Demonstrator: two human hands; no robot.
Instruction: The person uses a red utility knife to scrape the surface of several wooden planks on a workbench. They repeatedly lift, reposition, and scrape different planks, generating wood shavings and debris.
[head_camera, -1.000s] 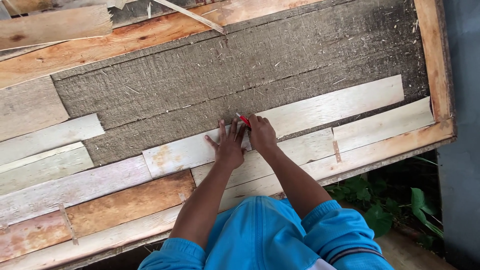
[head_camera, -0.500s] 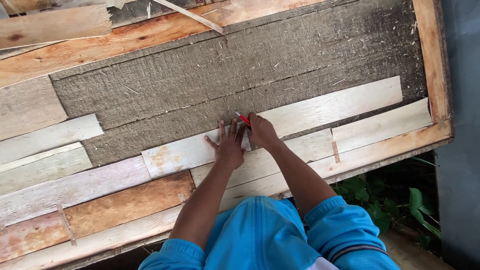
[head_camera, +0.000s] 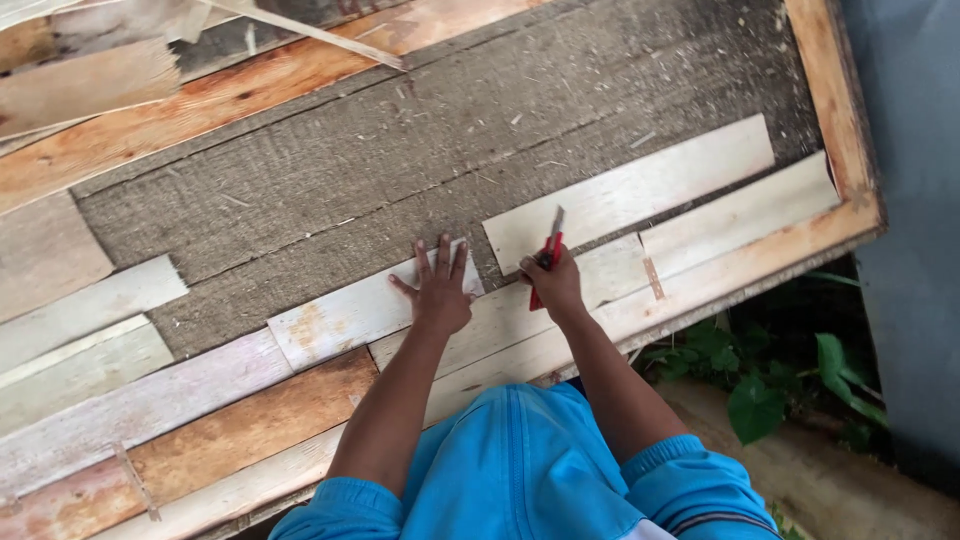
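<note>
While the left hand (head_camera: 437, 290) presses flat, fingers spread, on a pale veneer strip (head_camera: 350, 312) | right hand (head_camera: 555, 280) clenches a red utility knife (head_camera: 546, 255), blade pointing far.

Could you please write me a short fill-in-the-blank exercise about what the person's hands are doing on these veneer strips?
1. The right hand holds a utility knife whose handle is coloured ____.
2. The left hand lies flat with fingers spread on the ____ piece of the pale veneer strip.
3. Between that piece and the longer piece there is a ____ showing the grey board.
4. The person's sleeves are ____.

Missing words: red; shorter; gap; blue
</note>
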